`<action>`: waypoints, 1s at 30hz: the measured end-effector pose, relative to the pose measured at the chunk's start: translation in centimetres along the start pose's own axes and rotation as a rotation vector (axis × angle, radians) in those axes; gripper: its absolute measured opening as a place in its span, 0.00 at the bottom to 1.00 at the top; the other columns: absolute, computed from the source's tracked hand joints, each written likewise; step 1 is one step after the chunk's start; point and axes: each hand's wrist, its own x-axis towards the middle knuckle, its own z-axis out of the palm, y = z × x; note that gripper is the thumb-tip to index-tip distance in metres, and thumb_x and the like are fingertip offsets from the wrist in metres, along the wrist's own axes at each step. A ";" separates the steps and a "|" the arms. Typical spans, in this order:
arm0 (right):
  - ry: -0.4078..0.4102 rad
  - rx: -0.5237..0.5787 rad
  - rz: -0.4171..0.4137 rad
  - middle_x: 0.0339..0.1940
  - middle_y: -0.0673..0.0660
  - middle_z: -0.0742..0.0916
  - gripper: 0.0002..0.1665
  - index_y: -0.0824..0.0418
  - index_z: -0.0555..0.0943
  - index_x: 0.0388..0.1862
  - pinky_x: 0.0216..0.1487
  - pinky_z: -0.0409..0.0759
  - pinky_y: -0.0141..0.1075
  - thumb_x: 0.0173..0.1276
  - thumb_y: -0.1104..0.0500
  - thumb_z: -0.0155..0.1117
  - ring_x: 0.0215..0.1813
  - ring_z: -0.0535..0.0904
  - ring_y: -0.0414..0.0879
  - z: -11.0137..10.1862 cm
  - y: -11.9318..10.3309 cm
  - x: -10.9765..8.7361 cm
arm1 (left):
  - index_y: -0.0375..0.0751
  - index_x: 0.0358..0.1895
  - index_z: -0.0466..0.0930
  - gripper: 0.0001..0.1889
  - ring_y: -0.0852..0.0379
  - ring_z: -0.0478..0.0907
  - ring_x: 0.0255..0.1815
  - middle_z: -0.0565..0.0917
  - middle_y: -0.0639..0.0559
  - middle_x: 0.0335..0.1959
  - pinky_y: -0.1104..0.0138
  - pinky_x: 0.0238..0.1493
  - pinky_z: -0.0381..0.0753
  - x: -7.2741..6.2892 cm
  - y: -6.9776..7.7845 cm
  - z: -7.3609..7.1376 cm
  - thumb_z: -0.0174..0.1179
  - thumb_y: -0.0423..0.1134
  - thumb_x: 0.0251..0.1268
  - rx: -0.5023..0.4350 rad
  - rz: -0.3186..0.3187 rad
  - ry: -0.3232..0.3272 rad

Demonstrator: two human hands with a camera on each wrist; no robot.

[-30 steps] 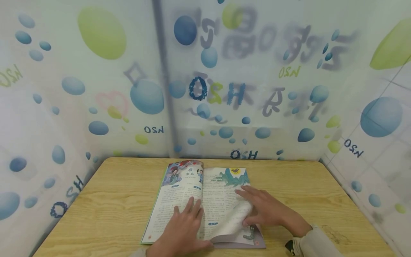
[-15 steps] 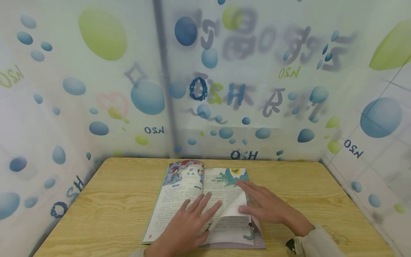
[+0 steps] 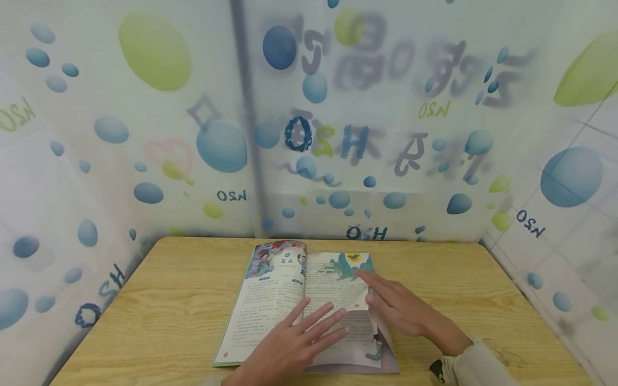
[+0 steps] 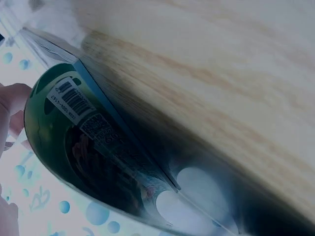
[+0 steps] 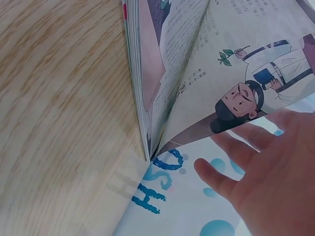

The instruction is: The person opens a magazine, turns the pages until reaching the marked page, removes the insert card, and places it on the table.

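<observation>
An open magazine [image 3: 270, 297] with printed text and colourful pictures lies on the table in the head view. Spread fingers of my left hand [image 3: 296, 343] lie across its lower middle, over the right-hand page. At the right edge, my right hand [image 3: 407, 311] has straight fingers over the page and its thumb right at the page edge, where a leaf is raised. The right wrist view shows this hand [image 5: 268, 172] with fingers behind a leaf [image 5: 202, 93] bearing a drawn figure. In the left wrist view, the green cover [image 4: 49, 132] with a barcode curves beside some fingertips [image 4: 15, 98].
The light wooden table [image 3: 159, 305] ends at a pale curtain [image 3: 309, 209] printed with blue and green drops, which surrounds it on three sides. A beige sleeve [image 3: 475, 364] with a dark strap covers the right wrist.
My left hand has slid right from the gutter onto the right-hand page, fingers spreading. The curled lower corner of the right leaf has lifted further up; the right hand has shifted slightly.
</observation>
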 end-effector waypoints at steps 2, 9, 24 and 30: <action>0.012 -0.016 -0.004 0.78 0.57 0.65 0.31 0.50 0.56 0.81 0.67 0.62 0.64 0.82 0.53 0.42 0.75 0.62 0.61 0.0 0.1 0.0 | 0.54 0.77 0.60 0.39 0.53 0.49 0.80 0.52 0.53 0.81 0.51 0.73 0.58 0.0 0.1 0.0 0.65 0.53 0.64 0.030 0.016 -0.001; 0.049 -0.098 0.038 0.81 0.61 0.57 0.33 0.56 0.53 0.82 0.67 0.59 0.67 0.82 0.50 0.41 0.77 0.57 0.64 0.0 0.5 -0.3 | 0.50 0.71 0.71 0.31 0.54 0.47 0.81 0.55 0.53 0.80 0.50 0.74 0.56 0.0 0.0 -0.1 0.64 0.51 0.66 0.056 0.029 -0.031; -0.122 -0.114 0.231 0.81 0.64 0.56 0.48 0.59 0.53 0.81 0.70 0.52 0.68 0.74 0.33 0.49 0.78 0.53 0.65 -0.4 0.7 -0.4 | 0.48 0.58 0.84 0.25 0.52 0.55 0.78 0.76 0.52 0.67 0.50 0.77 0.49 -0.1 -0.3 -0.2 0.70 0.49 0.56 0.043 -0.015 -0.132; -0.342 -0.129 0.204 0.81 0.60 0.59 0.62 0.51 0.59 0.80 0.69 0.50 0.70 0.51 0.26 0.69 0.79 0.53 0.61 0.1 0.9 -0.6 | 0.50 0.57 0.85 0.22 0.50 0.56 0.78 0.73 0.51 0.70 0.47 0.76 0.48 -0.2 -0.5 -0.3 0.66 0.52 0.61 0.034 -0.018 -0.205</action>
